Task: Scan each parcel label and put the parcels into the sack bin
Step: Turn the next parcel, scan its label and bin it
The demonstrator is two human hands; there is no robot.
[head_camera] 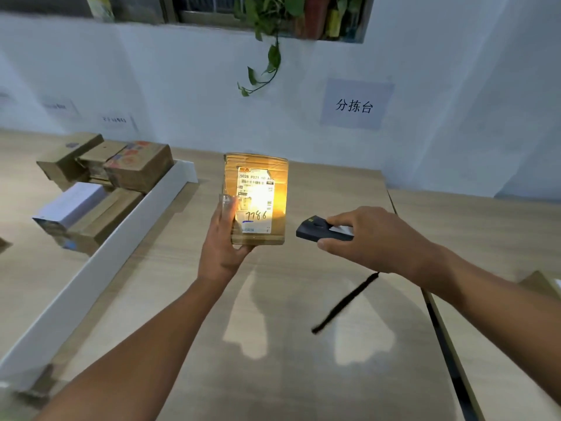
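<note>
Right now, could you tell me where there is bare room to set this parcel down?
The table is bare between the white divider and the seam, nearer than the held parcel. Left of the divider, stacked boxes crowd it.

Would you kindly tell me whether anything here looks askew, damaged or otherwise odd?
Nothing looks damaged or spilled. The cardboard boxes beside the white divider are heaped askew, tilted at different angles. The scanner light washes out the label on the held parcel.
</note>
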